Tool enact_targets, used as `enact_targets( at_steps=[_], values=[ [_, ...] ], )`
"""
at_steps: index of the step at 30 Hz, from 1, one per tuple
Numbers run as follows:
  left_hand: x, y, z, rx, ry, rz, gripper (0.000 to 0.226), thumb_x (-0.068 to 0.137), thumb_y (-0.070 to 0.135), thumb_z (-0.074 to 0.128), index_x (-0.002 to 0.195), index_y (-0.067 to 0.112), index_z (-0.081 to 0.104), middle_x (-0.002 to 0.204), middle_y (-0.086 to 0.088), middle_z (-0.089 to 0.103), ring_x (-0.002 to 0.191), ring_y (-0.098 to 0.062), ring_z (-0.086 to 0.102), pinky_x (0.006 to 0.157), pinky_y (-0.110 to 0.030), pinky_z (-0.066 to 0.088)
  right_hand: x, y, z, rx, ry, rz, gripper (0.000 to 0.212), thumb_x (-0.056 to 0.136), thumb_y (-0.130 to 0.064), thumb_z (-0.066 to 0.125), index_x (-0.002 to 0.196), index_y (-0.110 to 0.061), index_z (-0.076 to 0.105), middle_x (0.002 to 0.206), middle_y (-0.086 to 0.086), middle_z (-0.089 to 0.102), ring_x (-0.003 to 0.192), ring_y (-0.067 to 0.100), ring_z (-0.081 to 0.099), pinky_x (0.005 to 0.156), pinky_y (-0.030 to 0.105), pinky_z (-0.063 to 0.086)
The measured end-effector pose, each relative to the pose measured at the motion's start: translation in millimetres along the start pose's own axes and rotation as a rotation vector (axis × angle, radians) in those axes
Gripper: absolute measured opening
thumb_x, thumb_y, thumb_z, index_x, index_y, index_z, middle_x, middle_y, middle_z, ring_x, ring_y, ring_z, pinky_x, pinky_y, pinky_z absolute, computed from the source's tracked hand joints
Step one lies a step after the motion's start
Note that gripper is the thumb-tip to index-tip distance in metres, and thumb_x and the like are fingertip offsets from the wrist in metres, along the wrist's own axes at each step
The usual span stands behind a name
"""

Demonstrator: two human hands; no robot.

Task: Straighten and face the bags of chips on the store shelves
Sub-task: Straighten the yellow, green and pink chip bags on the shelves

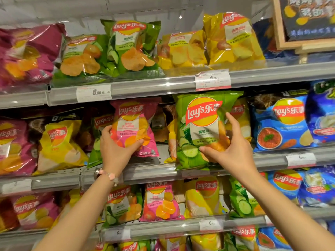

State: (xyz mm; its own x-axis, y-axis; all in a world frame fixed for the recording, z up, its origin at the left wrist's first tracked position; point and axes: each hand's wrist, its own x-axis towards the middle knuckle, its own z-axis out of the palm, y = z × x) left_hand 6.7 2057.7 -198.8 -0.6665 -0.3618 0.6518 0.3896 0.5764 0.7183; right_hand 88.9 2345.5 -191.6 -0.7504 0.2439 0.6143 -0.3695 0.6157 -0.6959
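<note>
Head view: left hand [116, 145] grips pink bag [135, 127]; right hand [230, 149] seemingly grips green bag [199, 131].

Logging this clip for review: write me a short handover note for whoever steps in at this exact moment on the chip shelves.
Left hand grips the pink bag at its lower left, on the middle shelf.
Right hand holds the green cucumber bag by its right side, bag upright, logo forward.
Done: both held bags face front.
Left: seat both bags; the green bag's bottom overhangs the shelf edge. Straighten the tilted yellow bag to the left and the leaning bags on the top shelf.
</note>
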Motion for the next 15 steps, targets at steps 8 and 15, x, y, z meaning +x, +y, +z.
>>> enact_targets(
  at_steps=[8,15],
  values=[
    [6,-19,-68,0.013,0.029,-0.002,0.103,0.051,0.044,0.089,0.135,0.017,0.036,0.133,-0.006,0.049,0.118,-0.022,0.052,0.098,-0.039,0.045,-3,-46,49,0.010,-0.111,-0.035,0.105,0.064,-0.045,0.082,0.148,-0.033,0.020,0.133,0.001,0.055,0.117,0.025,0.054,0.087,0.037,0.049],
    [3,-39,-114,-0.023,0.046,-0.017,0.096,0.059,0.029,0.089,0.138,0.012,0.036,0.135,-0.007,0.046,0.112,-0.011,0.045,0.094,-0.027,0.037,5,-72,117,-0.111,-0.170,-0.060,0.105,0.071,-0.051,0.076,0.151,-0.027,0.011,0.128,0.004,0.060,0.109,0.029,0.060,0.079,0.037,0.052]
  ],
)
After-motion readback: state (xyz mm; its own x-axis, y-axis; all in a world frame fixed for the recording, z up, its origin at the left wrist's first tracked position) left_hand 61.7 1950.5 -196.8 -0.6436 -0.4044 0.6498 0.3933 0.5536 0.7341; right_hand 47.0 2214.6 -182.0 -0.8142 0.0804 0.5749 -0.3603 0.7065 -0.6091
